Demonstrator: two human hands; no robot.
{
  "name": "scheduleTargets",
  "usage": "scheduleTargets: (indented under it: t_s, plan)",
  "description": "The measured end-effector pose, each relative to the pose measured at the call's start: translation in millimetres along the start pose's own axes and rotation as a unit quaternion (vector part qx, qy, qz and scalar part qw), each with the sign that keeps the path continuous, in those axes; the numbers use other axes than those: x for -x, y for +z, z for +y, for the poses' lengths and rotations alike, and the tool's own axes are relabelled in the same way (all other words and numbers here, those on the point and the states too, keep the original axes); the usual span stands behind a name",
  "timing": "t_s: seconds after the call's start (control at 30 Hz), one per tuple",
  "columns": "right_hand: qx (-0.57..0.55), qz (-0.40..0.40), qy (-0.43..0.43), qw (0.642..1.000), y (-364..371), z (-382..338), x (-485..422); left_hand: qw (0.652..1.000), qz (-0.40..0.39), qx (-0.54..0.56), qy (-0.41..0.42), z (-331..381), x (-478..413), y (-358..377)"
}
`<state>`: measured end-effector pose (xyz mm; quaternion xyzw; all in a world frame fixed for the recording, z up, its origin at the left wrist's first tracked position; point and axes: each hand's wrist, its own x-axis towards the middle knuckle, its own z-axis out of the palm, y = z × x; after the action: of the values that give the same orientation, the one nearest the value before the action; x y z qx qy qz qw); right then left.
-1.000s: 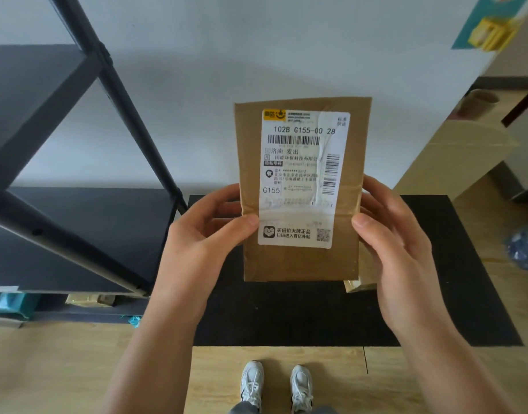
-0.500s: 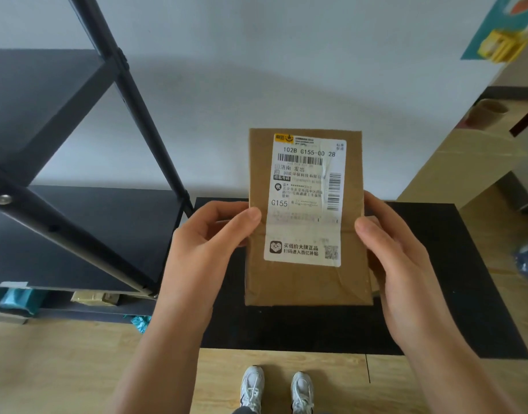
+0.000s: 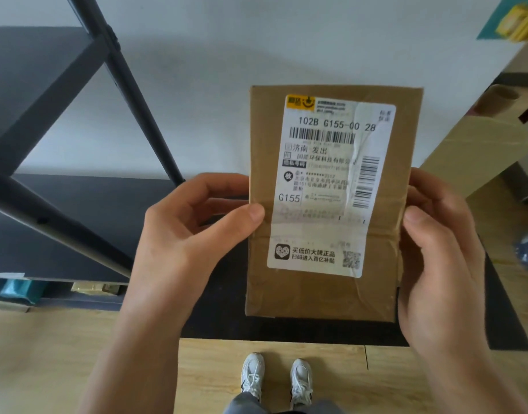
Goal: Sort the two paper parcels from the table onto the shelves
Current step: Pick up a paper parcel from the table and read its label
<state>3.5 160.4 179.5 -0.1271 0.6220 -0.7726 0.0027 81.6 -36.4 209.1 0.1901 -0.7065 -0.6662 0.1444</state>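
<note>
Parcel first: the flat brown kraft-paper parcel [image 3: 325,294] with its white printed shipping label [image 3: 331,186] stands upright between your hands, your left hand [image 3: 185,243] pinching its left edge with thumb in front and fingers behind, your right hand [image 3: 436,252] clasping the right edge the same way, above the black table top [image 3: 224,312]. The black metal shelves [image 3: 48,222] lie off beyond your left hand. Each grip takes only a narrow strip of paper, so I judge the parcel could slip or twist if you let go with one hand while swinging it left, or clip the slanting black shelf post [image 3: 131,94].
</note>
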Motion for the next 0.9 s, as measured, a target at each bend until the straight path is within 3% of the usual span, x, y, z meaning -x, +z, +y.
scheduleTargets:
  t_s: [0.27,0.5,0.9]
  plan:
    - [-0.004,-0.005,0.001,1.0,-1.3,-1.2,-0.2,1.0,0.009,-0.017,0.02,3.6,0.4,0.2]
    - [0.022,-0.029,0.022,0.999,-5.6,-1.4,-4.5,0.999,0.027,-0.025,-0.011,6.8,-1.1,10.2]
    - [0.163,-0.18,0.1,0.965,4.6,10.1,-0.6,0.984,0.155,0.034,-0.086,-34.2,30.7,16.2]
